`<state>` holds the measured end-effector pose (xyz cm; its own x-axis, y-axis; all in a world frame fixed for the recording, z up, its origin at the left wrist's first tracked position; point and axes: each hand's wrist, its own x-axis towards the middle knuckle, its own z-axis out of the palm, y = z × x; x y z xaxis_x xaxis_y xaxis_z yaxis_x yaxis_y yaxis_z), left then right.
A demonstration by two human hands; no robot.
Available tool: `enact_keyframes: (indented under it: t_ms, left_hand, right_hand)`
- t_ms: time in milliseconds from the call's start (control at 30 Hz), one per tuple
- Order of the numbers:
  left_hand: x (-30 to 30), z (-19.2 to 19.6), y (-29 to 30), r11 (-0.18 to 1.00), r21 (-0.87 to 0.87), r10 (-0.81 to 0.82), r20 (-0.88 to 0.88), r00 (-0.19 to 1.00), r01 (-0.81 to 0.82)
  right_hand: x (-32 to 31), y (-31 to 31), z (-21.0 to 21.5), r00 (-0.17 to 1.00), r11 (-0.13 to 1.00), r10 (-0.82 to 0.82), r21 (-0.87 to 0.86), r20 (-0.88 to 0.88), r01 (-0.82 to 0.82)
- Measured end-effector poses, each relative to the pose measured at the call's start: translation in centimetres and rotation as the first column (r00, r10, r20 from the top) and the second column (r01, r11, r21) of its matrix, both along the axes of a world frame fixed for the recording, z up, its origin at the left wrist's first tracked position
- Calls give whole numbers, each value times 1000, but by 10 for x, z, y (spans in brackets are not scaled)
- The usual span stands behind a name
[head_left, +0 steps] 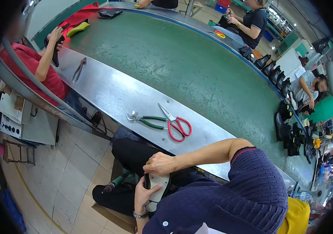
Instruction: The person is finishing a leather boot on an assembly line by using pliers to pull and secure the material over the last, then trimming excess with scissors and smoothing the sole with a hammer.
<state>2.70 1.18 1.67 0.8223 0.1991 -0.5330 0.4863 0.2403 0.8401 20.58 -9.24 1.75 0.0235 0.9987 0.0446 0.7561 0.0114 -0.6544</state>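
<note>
On my lap is a black shoe [158,184] with its pale, flat underside turned up. My left hand [145,194], with a bracelet at the wrist, grips its side, the thumb lying across the pale face. At the shoe's far end my right hand [160,163] is closed, its fingers bent down over the edge. Whether a small thing is in those fingers is hidden. On the metal ledge beyond my knees lie red-handled scissors [179,126] and, touching them, green-handled pincers [147,120].
A green conveyor belt [143,54] runs past the metal ledge [108,93]. Another pair of pincers [79,71] lies farther left, near a co-worker in red [37,70] holding a dark shoe. Black shoes [280,126] line the far right edge. A green-handled tool [117,180] is by my leg.
</note>
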Motion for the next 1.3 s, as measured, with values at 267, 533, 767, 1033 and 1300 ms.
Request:
enact_keyframes:
  t_ms: [267, 533, 767, 1033, 1300]
  left_hand:
    - [5, 1, -2, 998, 54, -42, -6, 999, 42]
    - [0, -1, 1, 1000, 19, -15, 27, 1000, 14]
    - [0, -19, 12, 990, -143, 26, 51, 998, -18]
    - [17, 7, 0, 990, -117, -77, 28, 997, 79]
    - [10, -7, 11, 995, -95, -13, -82, 997, 5]
  right_hand:
    - [10, 26, 15, 994, 941, 72, -335, 88, -39]
    - [39, 5, -10, 927, 960, 107, -207, -358, -190]
    - [11, 6, -12, 996, 998, 12, 55, -92, -7]
    - [18, 22, -10, 996, 975, -28, -217, 89, 47]
    - [48, -2, -29, 951, 958, -40, -283, -307, -52]
